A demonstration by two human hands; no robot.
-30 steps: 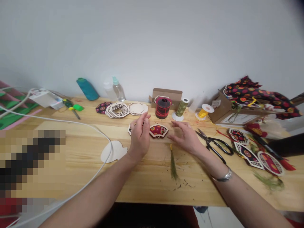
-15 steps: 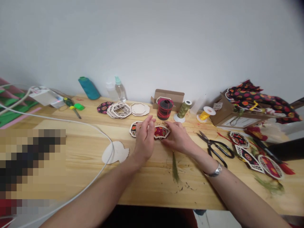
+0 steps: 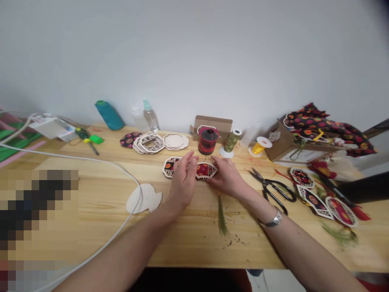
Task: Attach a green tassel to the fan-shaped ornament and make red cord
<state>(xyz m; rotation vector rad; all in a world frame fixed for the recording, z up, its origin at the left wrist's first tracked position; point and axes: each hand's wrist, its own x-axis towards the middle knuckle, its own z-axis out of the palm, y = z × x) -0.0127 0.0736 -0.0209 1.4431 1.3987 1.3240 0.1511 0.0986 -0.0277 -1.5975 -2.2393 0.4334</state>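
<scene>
My right hand (image 3: pixel 226 176) grips the right end of a red patterned ornament (image 3: pixel 206 170) with a pale fretwork frame, which lies low over the table. My left hand (image 3: pixel 184 178) stands edge-on at the ornament's left end, fingers stretched out; whether it touches the ornament is hidden. Partly behind that hand lies a black patterned ornament (image 3: pixel 169 166) in a similar frame. A green tassel (image 3: pixel 221 219) lies below my right hand, among small dark scraps.
Black-handled scissors (image 3: pixel 267 184) and several finished ornaments (image 3: pixel 314 202) lie to the right. Behind stand thread spools (image 3: pixel 207 142) and a cardboard box (image 3: pixel 285 146). A white cable (image 3: pixel 121 162) crosses the left side over a pale wooden shape (image 3: pixel 144 198).
The view has shifted slightly, so the table things sit a little further left. Both hands keep nearly the same pose around the red ornament.
</scene>
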